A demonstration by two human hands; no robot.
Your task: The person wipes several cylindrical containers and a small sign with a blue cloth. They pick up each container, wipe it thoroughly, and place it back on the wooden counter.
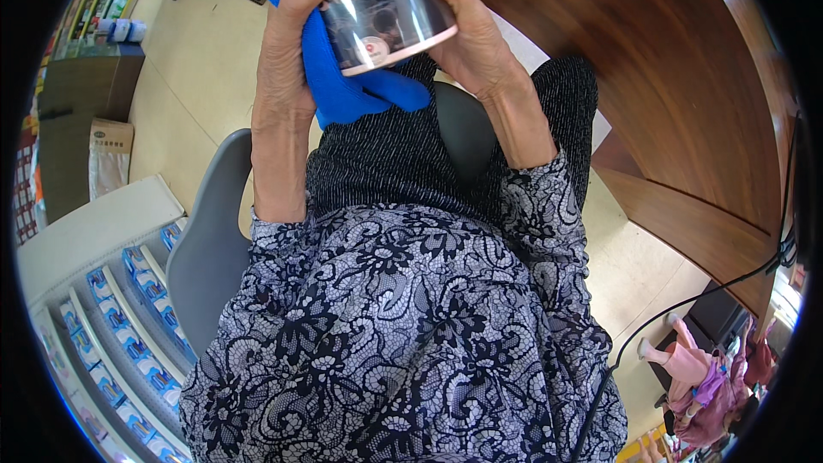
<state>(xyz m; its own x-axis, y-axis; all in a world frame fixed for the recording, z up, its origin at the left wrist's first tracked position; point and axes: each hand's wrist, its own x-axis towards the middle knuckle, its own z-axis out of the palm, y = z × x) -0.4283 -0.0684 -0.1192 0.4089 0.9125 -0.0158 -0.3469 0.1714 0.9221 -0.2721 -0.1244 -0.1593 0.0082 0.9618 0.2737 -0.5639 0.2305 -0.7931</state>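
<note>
Both my hands hold a dark cylindrical canister [386, 9] with a pale pink rim and printed writing, tilted, at the top of the view. My left hand [292, 45] grips its left side, the thumb near the upper edge. Between that palm and the canister is a blue cloth [328, 77], whose folds hang below the rim. On the canister's right side lies my right hand [476, 32], thumb on the surface. The canister's upper end is cut off by the picture's edge.
I sit on a grey plastic chair [212, 231]. A brown wooden desk [656, 64] curves along the right, with a black cable [681, 299] below. Shelves of blue-and-white packages [135, 347] stand at lower left. A person in pink [707, 386] is at lower right.
</note>
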